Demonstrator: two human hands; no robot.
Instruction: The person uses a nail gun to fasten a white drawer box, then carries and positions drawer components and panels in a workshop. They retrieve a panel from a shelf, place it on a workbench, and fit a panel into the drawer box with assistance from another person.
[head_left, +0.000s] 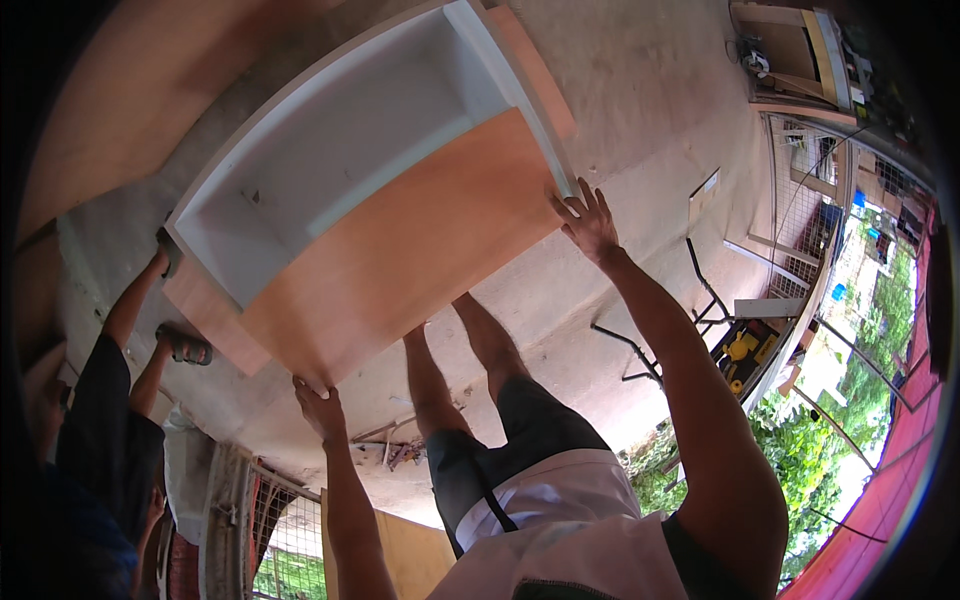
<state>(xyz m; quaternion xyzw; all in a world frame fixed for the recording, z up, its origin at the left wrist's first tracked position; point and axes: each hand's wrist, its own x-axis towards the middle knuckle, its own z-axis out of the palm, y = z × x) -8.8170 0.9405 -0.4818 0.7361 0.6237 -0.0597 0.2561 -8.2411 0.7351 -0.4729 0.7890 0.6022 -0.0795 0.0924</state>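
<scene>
A shallow box-shaped cabinet body [340,140] with a pale grey-white inside lies before me, open side up. Over its near part stretches a flat brown wooden panel [420,220], leaving the far part of the inside uncovered. My left hand [322,408] holds the panel's near left corner, fingers closed at its edge. At the near right corner, my right hand [590,225] grips the panel's edge, its fingertips close to the end of the white side board [515,75]. The undersides of both corners are hidden, so part of each hold cannot be seen.
A person in dark clothes [105,420] stands at the left beside the cabinet. Bent black metal tubes [705,285] and a black case with yellow tools [745,350] are at the right. A wire mesh fence [795,200] stands beyond; wood scraps [405,450] lie behind my legs.
</scene>
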